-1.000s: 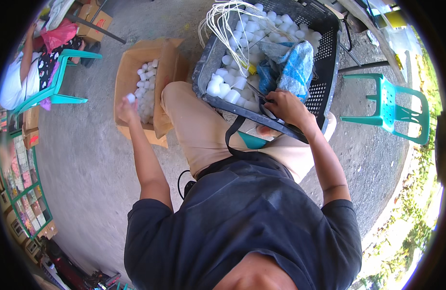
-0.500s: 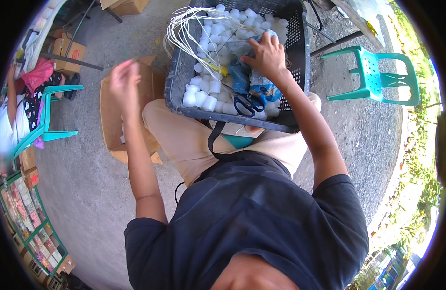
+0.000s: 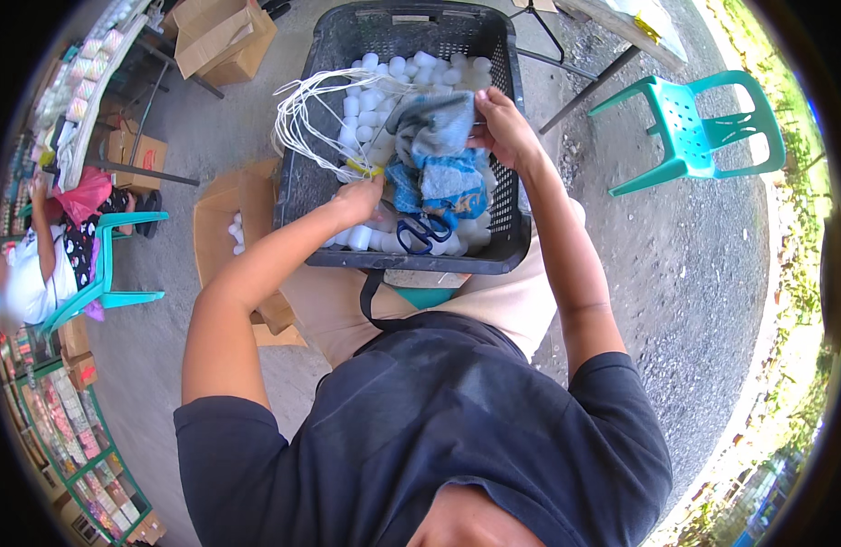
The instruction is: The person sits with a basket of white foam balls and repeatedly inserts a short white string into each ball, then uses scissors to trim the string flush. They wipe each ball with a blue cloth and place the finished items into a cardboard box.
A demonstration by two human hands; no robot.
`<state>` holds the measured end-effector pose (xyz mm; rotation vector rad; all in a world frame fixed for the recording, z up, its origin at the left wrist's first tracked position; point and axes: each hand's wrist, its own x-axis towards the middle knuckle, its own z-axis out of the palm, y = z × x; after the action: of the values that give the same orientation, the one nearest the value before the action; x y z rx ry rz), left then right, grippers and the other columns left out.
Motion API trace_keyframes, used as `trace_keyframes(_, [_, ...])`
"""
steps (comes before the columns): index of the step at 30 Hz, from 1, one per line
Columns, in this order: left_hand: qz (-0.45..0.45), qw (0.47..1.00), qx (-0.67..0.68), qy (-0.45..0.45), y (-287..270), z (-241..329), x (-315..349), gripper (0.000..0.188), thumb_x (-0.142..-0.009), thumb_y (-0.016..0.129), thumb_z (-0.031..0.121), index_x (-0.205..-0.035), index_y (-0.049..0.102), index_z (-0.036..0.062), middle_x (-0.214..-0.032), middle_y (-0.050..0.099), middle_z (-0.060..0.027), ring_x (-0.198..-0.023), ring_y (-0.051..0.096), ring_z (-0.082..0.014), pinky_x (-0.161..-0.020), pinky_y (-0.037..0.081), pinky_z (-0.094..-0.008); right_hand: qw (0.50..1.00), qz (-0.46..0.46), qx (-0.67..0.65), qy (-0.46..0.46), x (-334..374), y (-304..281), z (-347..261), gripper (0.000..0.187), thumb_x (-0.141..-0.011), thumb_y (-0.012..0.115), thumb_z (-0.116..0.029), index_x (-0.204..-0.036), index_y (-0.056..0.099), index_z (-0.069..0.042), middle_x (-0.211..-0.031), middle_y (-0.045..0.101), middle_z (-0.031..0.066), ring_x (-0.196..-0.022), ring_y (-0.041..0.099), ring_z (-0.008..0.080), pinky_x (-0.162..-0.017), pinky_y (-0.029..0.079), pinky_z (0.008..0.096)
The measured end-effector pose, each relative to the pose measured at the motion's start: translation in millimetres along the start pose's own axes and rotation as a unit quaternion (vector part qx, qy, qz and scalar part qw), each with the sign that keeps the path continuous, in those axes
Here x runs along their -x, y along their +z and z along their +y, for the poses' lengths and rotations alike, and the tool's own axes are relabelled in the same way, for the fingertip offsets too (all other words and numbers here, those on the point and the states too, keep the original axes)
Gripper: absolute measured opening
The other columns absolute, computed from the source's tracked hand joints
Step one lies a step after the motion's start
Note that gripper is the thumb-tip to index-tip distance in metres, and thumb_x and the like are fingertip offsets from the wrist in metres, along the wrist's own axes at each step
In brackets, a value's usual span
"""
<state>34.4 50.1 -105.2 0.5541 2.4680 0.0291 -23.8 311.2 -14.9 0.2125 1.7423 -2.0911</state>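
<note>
A black plastic crate (image 3: 293, 214) rests across my lap, holding many small white plastic cylinders (image 3: 370, 98). At its right side my right hand (image 3: 504, 132) pinches the edge of a grey-blue cloth (image 3: 434, 128) between thumb and fingers. Below that lies a bright blue patterned cloth (image 3: 452, 182), with dark-blue-handled scissors (image 3: 424, 234) in front. My left hand (image 3: 358, 201) is closed low over the cylinders at the crate's left, beside a slim yellow object (image 3: 366, 169); its fingertips are partly hidden. A loose bundle of white cord (image 3: 302, 123) hangs over the left rim.
An open cardboard box (image 3: 215, 196) with a few white cylinders stands left of the crate. A green plastic chair (image 3: 685, 128) is at the right, near a table (image 3: 621, 27). Another person (image 3: 47, 264) sits far left on a green chair (image 3: 97, 283). More cardboard boxes (image 3: 225, 50) lie behind.
My left hand has come from above the cardboard box into the crate. My right hand has shifted to the grey-blue cloth's right edge, and the cloth is now bunched higher. The view has shifted.
</note>
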Motion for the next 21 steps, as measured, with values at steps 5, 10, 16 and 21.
trace_keyframes(5, [0.107,0.971,0.203,0.072,-31.8,-15.0,22.0,0.051,-0.064,0.068,0.003,-0.112,0.052,0.0074,-0.090,0.059,-0.0150,-0.085,0.064,-0.0281,-0.073,0.051,-0.0361,0.828,-0.165,-0.536,0.018,1.5,-30.3,7.0,0.029,-0.099,0.039,-0.010,-0.120,0.051,0.007,-0.115,0.059,0.0249,-0.100,0.064,0.0310,-0.091,0.054,0.0432])
trace_keyframes(10, [0.041,0.588,0.789,0.172,-86.8,10.2,78.1,0.041,-0.092,0.055,0.010,-0.132,0.046,0.0093,-0.117,0.056,-0.0075,-0.099,0.059,-0.0164,-0.081,0.051,-0.0314,0.907,-0.191,-0.375,-0.015,20.5,-10.4,40.0,0.026,-0.091,0.060,-0.012,-0.114,0.059,0.001,-0.107,0.066,0.0158,-0.092,0.067,0.0255,-0.080,0.058,0.0394])
trace_keyframes(16, [0.147,0.522,0.818,0.195,-78.4,36.5,74.4,0.035,-0.098,0.052,0.025,-0.125,0.049,0.0025,-0.113,0.059,-0.0078,-0.099,0.058,-0.0149,-0.082,0.049,-0.0305,0.875,-0.070,0.257,-0.403,57.5,63.7,24.8,0.042,-0.080,0.068,-0.017,-0.116,0.058,0.000,-0.111,0.064,0.0189,-0.105,0.062,0.0320,-0.092,0.047,0.0381])
trace_keyframes(21, [0.301,0.625,0.698,0.180,-73.7,63.7,80.9,0.039,-0.101,0.047,0.032,-0.121,0.051,-0.0005,-0.103,0.060,-0.0047,-0.092,0.055,-0.0082,-0.082,0.046,-0.0255,0.837,0.016,0.278,-0.472,84.3,83.7,20.0,0.027,-0.078,0.066,-0.013,-0.102,0.064,-0.001,-0.097,0.067,0.0205,-0.090,0.064,0.0387,-0.079,0.051,0.0405])
